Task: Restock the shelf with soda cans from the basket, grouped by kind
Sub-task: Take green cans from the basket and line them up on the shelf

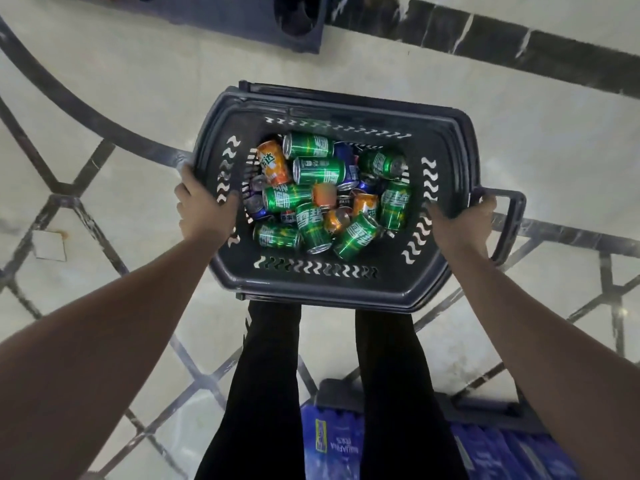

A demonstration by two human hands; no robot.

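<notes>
A dark grey plastic basket [346,282] hangs above the tiled floor in front of my legs. Inside lie several green soda cans [318,170], several orange cans [273,162] and several blue cans [344,154], all mixed and lying on their sides. My left hand [204,206] grips the basket's left rim, thumb over the inner wall. On the opposite side my right hand [462,221] grips the right rim, next to a folded-down handle [512,223]. No shelf is in view.
The floor is pale marble tile with dark inlay lines. A dark blue fixture base [221,22] sits at the top left. Blue packaged goods [337,441] lie on the floor behind my legs at the bottom.
</notes>
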